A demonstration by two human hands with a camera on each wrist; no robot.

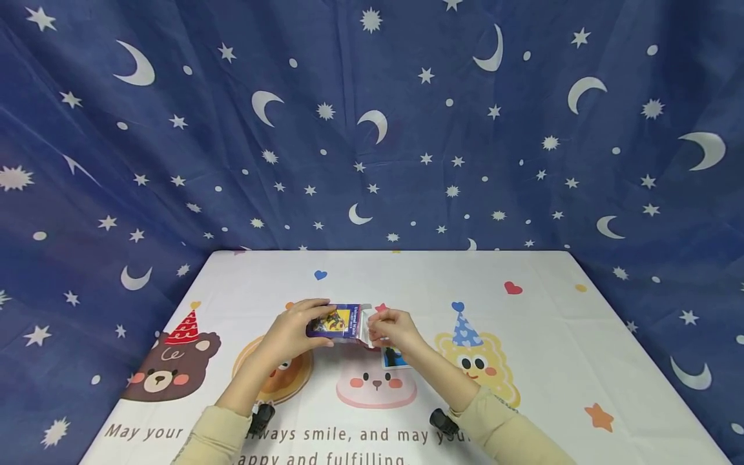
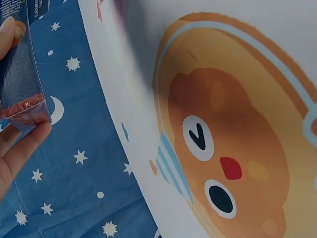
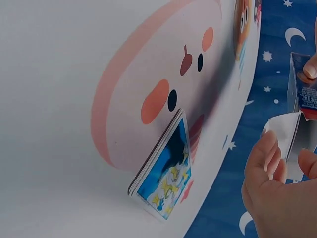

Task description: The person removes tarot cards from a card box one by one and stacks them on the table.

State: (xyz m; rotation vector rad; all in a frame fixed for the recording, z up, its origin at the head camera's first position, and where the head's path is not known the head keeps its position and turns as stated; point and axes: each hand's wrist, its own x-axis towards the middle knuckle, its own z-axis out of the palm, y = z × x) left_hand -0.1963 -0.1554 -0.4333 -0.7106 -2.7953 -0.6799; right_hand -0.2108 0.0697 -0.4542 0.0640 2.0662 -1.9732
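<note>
A tarot card box (image 1: 343,321), dark blue with a yellow picture panel, is held above the table by my left hand (image 1: 293,329), its fingers and thumb gripping opposite sides. Its right end is open, showing white flaps (image 3: 283,130). My right hand (image 1: 396,330) has curled fingers at that end, fingertips against a flap and the thumb across the opening. In the left wrist view, clear wrap covers the box's closed end (image 2: 29,111). Below my right hand lies a neat stack of cards (image 3: 168,173), a blue and yellow picture uppermost, partly hidden in the head view.
A white tablecloth (image 1: 558,361) with cartoon animals, hearts, stars and lettering covers the table. Behind and beside it hangs a blue curtain (image 1: 407,194) with moons and stars. Black wrist-worn devices (image 1: 444,422) show at both forearms.
</note>
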